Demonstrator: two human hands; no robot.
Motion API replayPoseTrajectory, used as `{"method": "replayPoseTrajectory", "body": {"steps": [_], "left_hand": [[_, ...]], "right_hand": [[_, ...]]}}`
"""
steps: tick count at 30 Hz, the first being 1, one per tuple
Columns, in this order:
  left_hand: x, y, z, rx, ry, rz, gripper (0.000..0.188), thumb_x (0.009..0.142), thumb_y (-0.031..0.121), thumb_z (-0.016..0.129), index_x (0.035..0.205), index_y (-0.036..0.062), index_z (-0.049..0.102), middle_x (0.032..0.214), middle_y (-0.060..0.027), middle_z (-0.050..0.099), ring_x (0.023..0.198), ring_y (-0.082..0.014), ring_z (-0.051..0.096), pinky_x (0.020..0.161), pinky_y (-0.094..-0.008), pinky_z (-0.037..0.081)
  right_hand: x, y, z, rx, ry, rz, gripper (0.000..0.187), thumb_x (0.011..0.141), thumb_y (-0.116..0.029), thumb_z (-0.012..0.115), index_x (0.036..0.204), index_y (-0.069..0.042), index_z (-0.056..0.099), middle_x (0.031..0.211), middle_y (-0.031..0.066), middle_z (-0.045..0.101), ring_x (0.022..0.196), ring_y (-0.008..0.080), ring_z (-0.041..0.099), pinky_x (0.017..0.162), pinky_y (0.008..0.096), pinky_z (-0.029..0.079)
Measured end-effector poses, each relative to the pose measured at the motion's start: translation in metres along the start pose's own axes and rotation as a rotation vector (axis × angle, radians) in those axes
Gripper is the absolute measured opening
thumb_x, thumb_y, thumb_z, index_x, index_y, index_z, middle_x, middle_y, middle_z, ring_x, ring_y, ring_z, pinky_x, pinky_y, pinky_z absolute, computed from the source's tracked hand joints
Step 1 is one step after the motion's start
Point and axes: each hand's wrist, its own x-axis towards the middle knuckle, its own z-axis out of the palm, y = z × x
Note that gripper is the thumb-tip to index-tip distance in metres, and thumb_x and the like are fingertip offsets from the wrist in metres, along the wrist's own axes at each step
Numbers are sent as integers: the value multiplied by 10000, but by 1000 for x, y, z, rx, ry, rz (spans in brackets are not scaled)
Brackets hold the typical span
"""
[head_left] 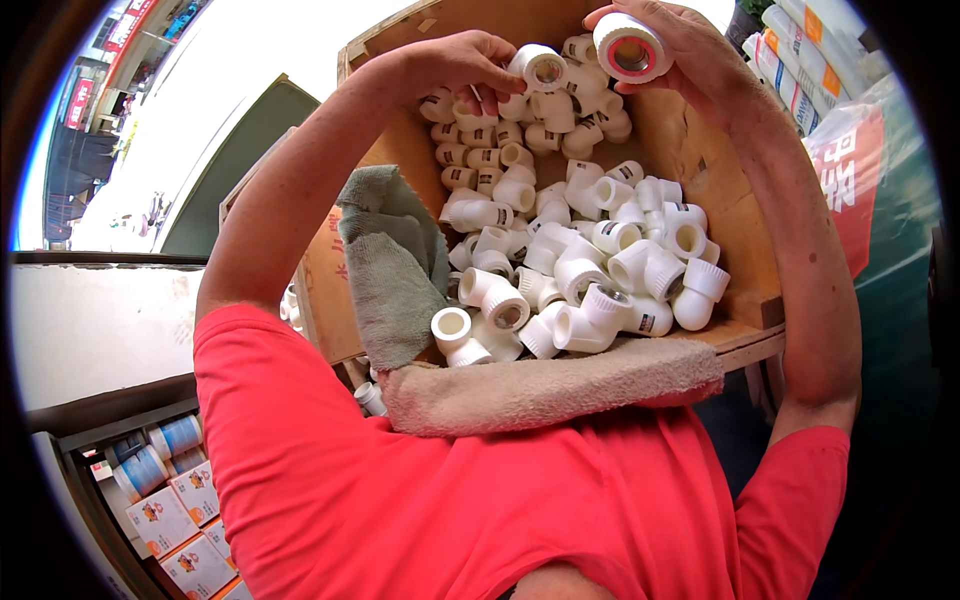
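Note:
My right hand (690, 55) is closed round a white plastic pipe fitting (602, 42) with a red ring and a metal insert in its open end, above the far right of a wooden box (690, 130). To its left, my left hand (462, 68) has thumb and forefinger at the side of another white pipe fitting (528, 56), which has a metal-lined opening. The left hand's other fingers curl down over the heap. Below both hands lie many white elbow pipe fittings (590, 270), some with metal threads and dark labels.
A grey-green cloth (390, 260) hangs over the box's left wall. A beige towel (560, 385) pads its near edge, against my body. At lower left, a shelf holds white-and-orange cartons (163, 520) and blue-white rolls (140, 473). Wrapped white pipes (800, 60) stand at far right.

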Motion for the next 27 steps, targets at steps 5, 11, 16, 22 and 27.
{"method": "replayPoseTrajectory", "body": {"steps": [5,11,16,22,27], "left_hand": [[-34,2,37,-379,-199,115,253,967,305,750,1043,77,671,939,-22,722,827,-138,742,728,-294,613],[-42,4,60,-495,-256,191,249,974,317,738,1033,85,670,903,-17,727,814,-136,742,702,-289,601],[-42,-4,62,-480,-255,191,248,976,331,734,1010,93,671,881,-12,729,823,-138,745,693,-282,586],[-42,-6,60,-193,-163,177,300,951,346,749,1077,81,691,873,-18,714,757,-108,708,678,-276,582],[-46,5,76,329,-168,-47,396,951,290,728,1248,54,615,914,-47,708,731,-104,655,672,-281,547]], "right_hand": [[-6,-14,15,11,82,117,413,1081,-364,527,1097,-4,727,934,74,735,762,140,692,600,265,548],[8,20,-11,-261,-71,4,494,1043,-542,537,1143,-101,734,1029,37,734,926,112,734,772,296,638],[3,15,-2,-375,-88,25,510,1036,-568,534,1129,-108,732,1011,29,726,907,94,727,757,283,629],[6,7,2,-134,-75,70,404,1073,-380,550,1075,-32,756,919,39,756,767,109,690,644,248,538],[0,-1,7,-228,-42,96,415,1070,-397,551,1077,-43,766,915,35,760,758,93,684,631,238,530]]}}
